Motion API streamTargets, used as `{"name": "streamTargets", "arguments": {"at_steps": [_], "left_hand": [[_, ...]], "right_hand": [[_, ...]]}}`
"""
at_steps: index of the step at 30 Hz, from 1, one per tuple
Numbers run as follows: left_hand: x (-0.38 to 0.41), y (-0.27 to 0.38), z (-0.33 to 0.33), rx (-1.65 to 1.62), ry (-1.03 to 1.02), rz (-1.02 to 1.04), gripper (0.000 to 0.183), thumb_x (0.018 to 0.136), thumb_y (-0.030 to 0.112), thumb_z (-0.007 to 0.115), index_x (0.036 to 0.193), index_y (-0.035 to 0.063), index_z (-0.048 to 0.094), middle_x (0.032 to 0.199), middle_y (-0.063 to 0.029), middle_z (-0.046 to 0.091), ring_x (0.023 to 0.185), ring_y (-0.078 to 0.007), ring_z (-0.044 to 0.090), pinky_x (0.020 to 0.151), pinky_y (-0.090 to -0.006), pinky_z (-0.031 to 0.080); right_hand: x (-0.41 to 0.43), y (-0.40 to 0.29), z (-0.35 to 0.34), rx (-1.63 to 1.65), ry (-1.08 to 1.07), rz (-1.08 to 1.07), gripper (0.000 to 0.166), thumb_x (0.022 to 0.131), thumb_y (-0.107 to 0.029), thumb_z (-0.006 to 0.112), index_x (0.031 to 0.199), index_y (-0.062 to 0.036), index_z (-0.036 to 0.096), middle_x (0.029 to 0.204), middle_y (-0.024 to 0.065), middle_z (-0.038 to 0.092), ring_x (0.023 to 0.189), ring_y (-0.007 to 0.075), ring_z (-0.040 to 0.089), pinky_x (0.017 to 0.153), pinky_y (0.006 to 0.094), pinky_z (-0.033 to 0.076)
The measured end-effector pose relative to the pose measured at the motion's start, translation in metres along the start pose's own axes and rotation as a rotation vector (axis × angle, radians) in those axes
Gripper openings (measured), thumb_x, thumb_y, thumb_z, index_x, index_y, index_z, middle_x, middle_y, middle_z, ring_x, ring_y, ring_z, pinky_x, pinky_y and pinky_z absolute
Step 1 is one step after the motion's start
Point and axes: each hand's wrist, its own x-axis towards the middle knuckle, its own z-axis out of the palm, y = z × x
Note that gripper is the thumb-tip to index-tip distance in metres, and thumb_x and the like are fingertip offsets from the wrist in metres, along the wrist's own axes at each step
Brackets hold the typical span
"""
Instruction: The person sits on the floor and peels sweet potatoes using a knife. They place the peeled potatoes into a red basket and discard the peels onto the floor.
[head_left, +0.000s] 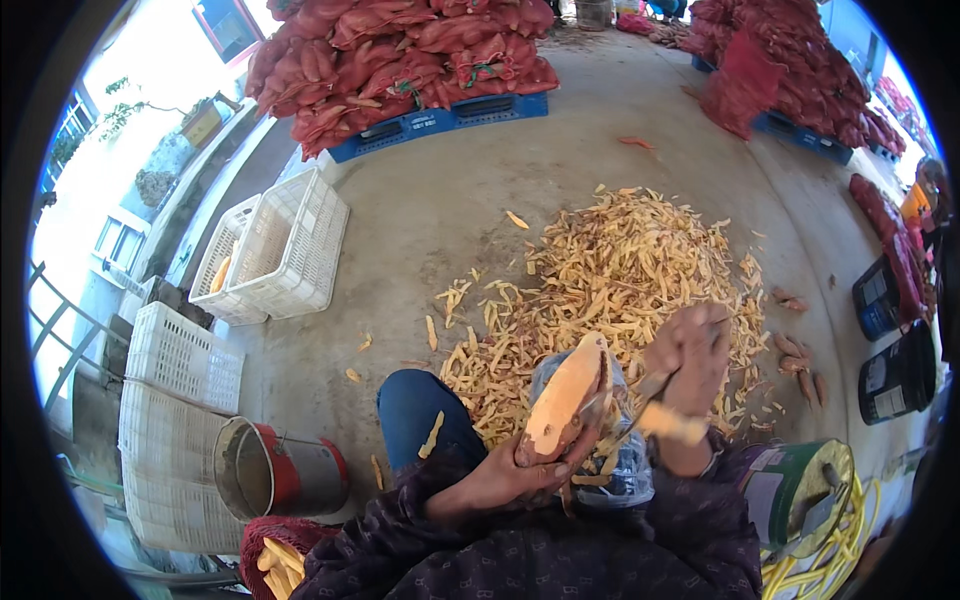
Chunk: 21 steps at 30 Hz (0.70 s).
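In my left hand (525, 472) I hold a large sweet potato (562, 401) by its lower end, tilted up and away from me. Pale orange flesh shows along its upper face, while reddish skin remains at the base and right side. My right hand (694, 360), blurred, is raised just right of it, closed around a bladed tool, apparently a knife (651, 386). A blurred strip of peel (671, 424) appears beside the blade. Clear plastic (626, 480) covers my right leg, with bits of peel on it. One peel strip (432, 435) lies on my left trouser leg.
A heap of peelings (637, 255) covers the concrete before me. White plastic crates (300, 247) and a metal bucket (300, 469) stand left; a red mesh sack (259, 551) holds peeled pieces. Stacked sacks (420, 60) rest on blue pallets (450, 120). Black buckets (896, 371) and a tin drum (795, 491) are right.
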Motion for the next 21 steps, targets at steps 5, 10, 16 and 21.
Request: {"name": "streamTargets", "arguments": {"at_steps": [5,10,16,21], "left_hand": [[0.003,-0.007,0.002,0.049,-0.031,0.034,0.038,0.085,0.014,0.066,0.116,0.0013,0.049,0.091,-0.0025,0.06,0.079,-0.0087,0.056,0.067,-0.0255,0.046],[0.003,-0.009,-0.003,0.109,0.002,0.016,0.044,0.084,0.014,0.067,0.12,0.0002,0.046,0.1,-0.0022,0.06,0.089,-0.0082,0.056,0.078,-0.0249,0.046],[-0.004,-0.025,-0.011,0.053,0.003,0.058,0.052,0.084,0.013,0.068,0.127,0.0003,0.043,0.108,-0.0005,0.056,0.094,-0.0078,0.052,0.079,-0.0237,0.043],[-0.007,-0.027,-0.02,0.128,0.037,0.028,0.061,0.08,0.009,0.071,0.131,-0.0006,0.04,0.12,-0.0023,0.053,0.109,-0.0099,0.049,0.094,-0.0266,0.039]], "right_hand": [[-0.035,0.016,0.031,-0.011,-0.142,0.196,0.016,0.094,-0.014,0.052,0.096,-0.013,0.036,0.072,0.0008,0.045,0.05,0.007,0.039,0.041,0.0218,0.036],[-0.016,0.03,0.035,-0.061,-0.178,0.285,0.016,0.095,-0.016,0.052,0.094,-0.013,0.036,0.065,0.0001,0.041,0.049,0.0068,0.037,0.042,0.0224,0.035],[0.07,0.063,-0.03,-0.191,-0.009,0.053,0.012,0.092,-0.012,0.053,0.091,-0.012,0.041,0.065,-0.0015,0.042,0.047,0.0048,0.039,0.038,0.0207,0.037],[0.102,0.076,-0.098,-0.169,0.337,0.003,0.022,0.091,-0.021,0.058,0.082,-0.0137,0.04,0.06,-0.0021,0.04,0.044,0.0067,0.041,0.034,0.0209,0.033]]}}
